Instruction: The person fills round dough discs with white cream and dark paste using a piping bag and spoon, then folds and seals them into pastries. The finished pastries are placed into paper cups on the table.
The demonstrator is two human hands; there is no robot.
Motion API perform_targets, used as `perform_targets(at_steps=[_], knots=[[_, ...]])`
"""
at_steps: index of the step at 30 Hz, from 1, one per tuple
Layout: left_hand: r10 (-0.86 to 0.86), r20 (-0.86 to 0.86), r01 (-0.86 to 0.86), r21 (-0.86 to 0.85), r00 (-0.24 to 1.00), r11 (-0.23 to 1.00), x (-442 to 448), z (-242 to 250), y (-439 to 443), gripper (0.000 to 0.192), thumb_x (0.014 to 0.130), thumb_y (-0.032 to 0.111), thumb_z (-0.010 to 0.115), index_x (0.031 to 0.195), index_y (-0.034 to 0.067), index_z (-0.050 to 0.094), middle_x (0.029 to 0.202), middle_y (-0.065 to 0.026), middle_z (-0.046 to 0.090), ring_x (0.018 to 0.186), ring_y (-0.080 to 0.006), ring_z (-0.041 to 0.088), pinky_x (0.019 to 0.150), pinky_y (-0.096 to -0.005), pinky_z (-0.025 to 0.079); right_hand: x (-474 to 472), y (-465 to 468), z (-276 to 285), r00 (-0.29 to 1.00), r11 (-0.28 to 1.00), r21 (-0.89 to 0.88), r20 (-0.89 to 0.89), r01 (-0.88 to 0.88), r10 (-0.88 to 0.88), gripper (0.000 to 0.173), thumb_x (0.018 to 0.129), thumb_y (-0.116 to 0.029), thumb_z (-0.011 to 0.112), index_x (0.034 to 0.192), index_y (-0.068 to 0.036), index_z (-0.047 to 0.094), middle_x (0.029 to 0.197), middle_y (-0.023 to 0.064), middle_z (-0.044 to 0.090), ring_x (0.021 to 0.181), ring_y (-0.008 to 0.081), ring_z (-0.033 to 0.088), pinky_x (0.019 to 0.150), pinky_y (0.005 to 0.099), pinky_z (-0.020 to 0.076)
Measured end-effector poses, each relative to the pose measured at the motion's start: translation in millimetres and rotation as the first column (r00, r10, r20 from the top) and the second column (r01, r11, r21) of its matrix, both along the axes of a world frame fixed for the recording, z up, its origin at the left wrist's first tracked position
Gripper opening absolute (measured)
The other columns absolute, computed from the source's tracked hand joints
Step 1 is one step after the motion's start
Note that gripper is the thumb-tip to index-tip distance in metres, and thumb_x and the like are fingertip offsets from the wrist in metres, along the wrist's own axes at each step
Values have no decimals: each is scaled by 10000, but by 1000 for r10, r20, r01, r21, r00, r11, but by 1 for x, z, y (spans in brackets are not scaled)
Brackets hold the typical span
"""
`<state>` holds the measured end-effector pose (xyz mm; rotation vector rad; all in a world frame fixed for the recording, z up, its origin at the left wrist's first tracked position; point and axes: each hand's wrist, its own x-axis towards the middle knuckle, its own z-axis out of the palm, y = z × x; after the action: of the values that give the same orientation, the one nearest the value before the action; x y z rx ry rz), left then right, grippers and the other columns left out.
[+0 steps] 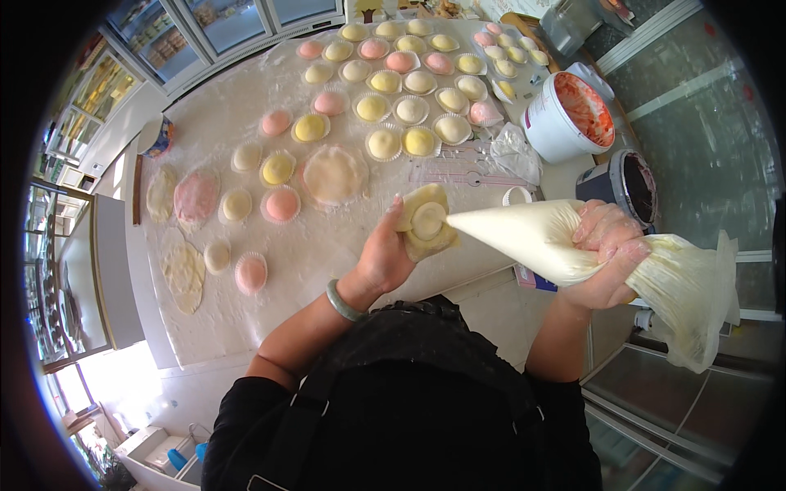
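On my left hand (384, 248), with a bangle at the wrist, rests a square pale yellow dough wrapper (424, 245) with a ring of cream (428, 221) on it. My right hand (608, 251) grips a full piping bag (522, 236) of pale cream by its twisted middle. The bag's tip points left and meets the edge of the cream on the wrapper. Round filled dough balls in pleated paper cups, such as a yellow one (277, 169) and a pink one (282, 204), stand on the floured table (331, 245). A round stack of dough sheets (334, 175) lies behind my left hand.
Flattened dough pieces (183, 276) lie at the table's left. At the right stand a white tub with red residue (552, 123) and a dark tub (605, 184). A crumpled plastic bag (514, 150) and an empty paper cup (516, 196) are near them. Glass-door cabinets (227, 27) stand behind.
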<state>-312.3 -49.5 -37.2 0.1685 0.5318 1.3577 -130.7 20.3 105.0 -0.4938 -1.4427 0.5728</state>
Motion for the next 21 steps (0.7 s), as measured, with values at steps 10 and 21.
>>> perform_targets(at_steps=[10,21], knots=[[-14,4,14,21,1000,1000,0,4,2,639,1095,491,272,1507,15,383,1491,-141,483,1365,-310,483,1160,-494,368,5,1,7,996,997,23,-53,78,-77,465,1064,-370,407,666,-131,396,516,-3,311,438,164,369,482,313,347],[-6,15,5,41,1000,999,5,7,2,621,1097,482,302,1485,11,414,1455,-136,515,1314,-302,522,1108,-495,423,9,-3,12,997,999,39,-68,37,-34,462,1067,-371,402,668,-138,378,544,-8,312,460,153,367,497,312,347]])
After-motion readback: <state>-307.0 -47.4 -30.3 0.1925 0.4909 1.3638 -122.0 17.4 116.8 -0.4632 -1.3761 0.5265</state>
